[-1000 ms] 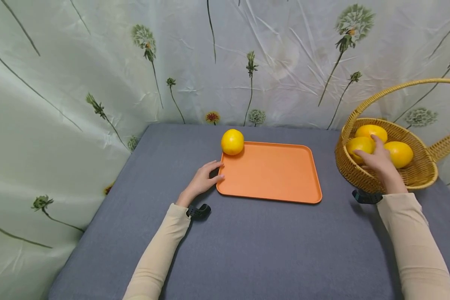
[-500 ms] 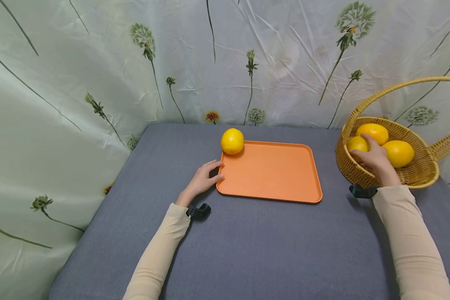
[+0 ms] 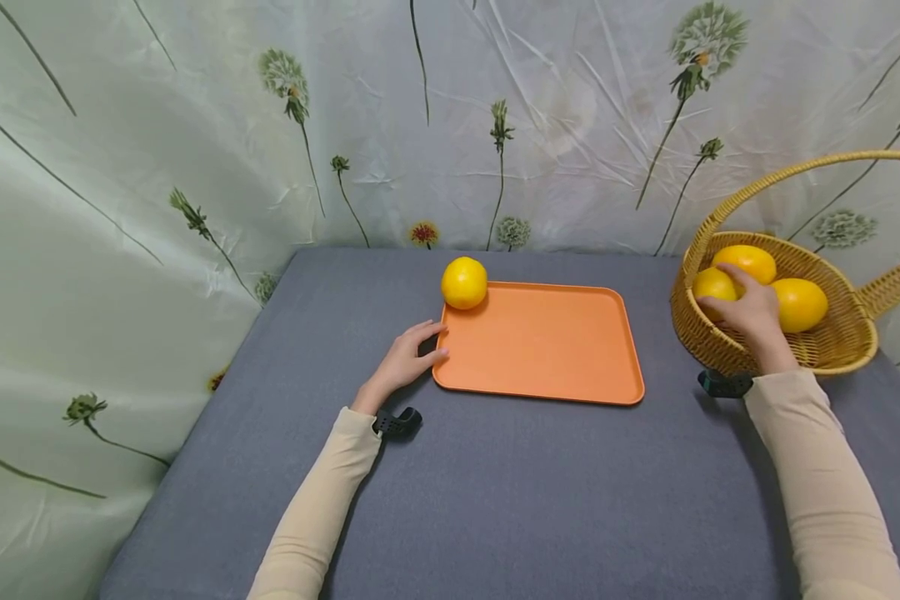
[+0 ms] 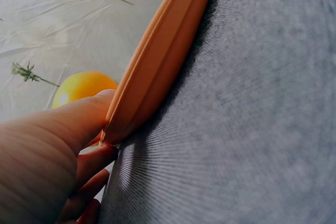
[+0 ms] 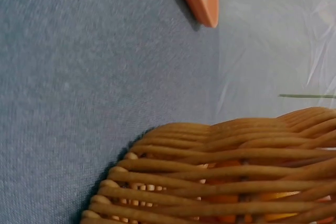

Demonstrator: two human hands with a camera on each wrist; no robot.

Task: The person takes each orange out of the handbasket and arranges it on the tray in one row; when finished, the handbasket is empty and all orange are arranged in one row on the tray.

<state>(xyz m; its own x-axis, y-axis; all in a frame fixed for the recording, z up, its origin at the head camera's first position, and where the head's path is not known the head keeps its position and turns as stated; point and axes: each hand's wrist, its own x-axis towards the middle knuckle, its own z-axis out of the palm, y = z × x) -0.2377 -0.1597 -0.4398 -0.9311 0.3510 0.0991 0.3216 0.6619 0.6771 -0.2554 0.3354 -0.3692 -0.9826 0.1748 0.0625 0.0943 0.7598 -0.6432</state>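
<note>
My left hand [image 3: 403, 357] pinches the left rim of an orange tray [image 3: 547, 346]. In the left wrist view, the thumb lies on the rim of the tray [image 4: 157, 51] and the index finger sits at its lower edge. One yellow-orange orange [image 3: 464, 283] rests at the tray's far left corner. Inside a wicker basket [image 3: 708, 346], my right hand [image 3: 753, 312] grips the left orange [image 3: 712, 287], its fingertips partly hidden. Two other oranges lie in the basket, a back orange [image 3: 746, 262] and a right orange [image 3: 799, 304].
The basket's tall handle [image 3: 787, 177] arches above the fruit. A grey-blue cloth [image 3: 540, 492] covers the table. Behind it hangs a curtain [image 3: 570, 125] with a dandelion print. In the right wrist view, the basket's woven wall [image 5: 226, 156] hides the right hand.
My right hand has shifted slightly left in the basket and its fingers have drawn in round the left orange. The left hand and the tray have stayed in place.
</note>
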